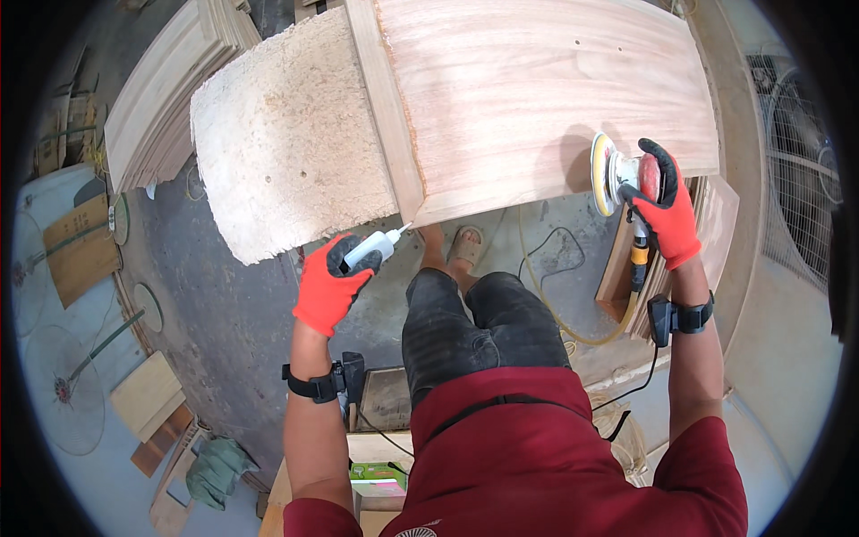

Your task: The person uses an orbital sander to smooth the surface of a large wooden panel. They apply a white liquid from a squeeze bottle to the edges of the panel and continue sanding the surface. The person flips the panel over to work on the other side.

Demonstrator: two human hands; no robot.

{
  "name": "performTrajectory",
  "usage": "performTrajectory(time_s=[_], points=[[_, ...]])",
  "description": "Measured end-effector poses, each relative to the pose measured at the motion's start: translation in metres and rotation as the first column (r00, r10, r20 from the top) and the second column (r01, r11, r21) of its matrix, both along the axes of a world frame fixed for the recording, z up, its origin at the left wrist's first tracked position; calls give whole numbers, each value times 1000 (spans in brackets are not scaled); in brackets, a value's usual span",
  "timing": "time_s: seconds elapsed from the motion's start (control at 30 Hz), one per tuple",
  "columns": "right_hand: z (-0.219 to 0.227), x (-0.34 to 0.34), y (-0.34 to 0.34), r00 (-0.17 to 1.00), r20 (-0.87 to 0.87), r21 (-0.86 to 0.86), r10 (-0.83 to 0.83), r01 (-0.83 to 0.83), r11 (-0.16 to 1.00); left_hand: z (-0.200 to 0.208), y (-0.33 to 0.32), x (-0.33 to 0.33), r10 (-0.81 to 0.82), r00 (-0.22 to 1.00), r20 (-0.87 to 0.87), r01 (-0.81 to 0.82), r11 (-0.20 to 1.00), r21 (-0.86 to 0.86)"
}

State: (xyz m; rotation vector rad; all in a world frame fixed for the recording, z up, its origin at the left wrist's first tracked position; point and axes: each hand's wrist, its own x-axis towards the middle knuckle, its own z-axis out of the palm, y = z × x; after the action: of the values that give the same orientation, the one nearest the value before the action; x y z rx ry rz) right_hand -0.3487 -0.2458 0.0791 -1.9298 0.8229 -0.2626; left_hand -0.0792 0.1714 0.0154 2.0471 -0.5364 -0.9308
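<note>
My left hand [329, 285], in a red glove with dark fingertips, is closed around a small white squeeze bottle of glue [374, 249]. The bottle's thin nozzle points up and right, at or very near the lower corner of a framed wooden panel [528, 98]. A brown line runs along the seam between the panel's face and its left frame strip [386, 107]. In my right hand [664, 208], gloved alike, is a round orbital sander [617, 174]. Its pad is tipped on edge, facing left, over the panel's right part; contact with the wood cannot be made out.
A rough pale board [291, 134] lies under the panel's left side. Stacked panels stand at the far left [174, 85] and lower right [716, 224]. A yellowish hose [582, 338] loops from the sander across the floor. Fans [801, 170] stand at both sides.
</note>
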Motion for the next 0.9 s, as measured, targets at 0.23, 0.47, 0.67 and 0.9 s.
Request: performTrajectory(time_s=[0.23, 0.47, 0.67, 0.9], points=[[0, -1, 8, 1000, -8, 38, -24, 24, 999, 7, -18, 7, 23, 995, -97, -21, 1000, 15], [-4, -8, 13, 1000, -7, 51, -22, 23, 998, 4, -39, 11, -21, 999, -32, 20, 1000, -15], [-6, -10, 22, 1000, 12, 84, -17, 15, 996, 3, -28, 10, -23, 1000, -13, 23, 1000, 2], [-4, -5, 31, 1000, -9, 49, -10, 10, 999, 4, -3, 4, -5, 1000, -12, 6, 1000, 19]])
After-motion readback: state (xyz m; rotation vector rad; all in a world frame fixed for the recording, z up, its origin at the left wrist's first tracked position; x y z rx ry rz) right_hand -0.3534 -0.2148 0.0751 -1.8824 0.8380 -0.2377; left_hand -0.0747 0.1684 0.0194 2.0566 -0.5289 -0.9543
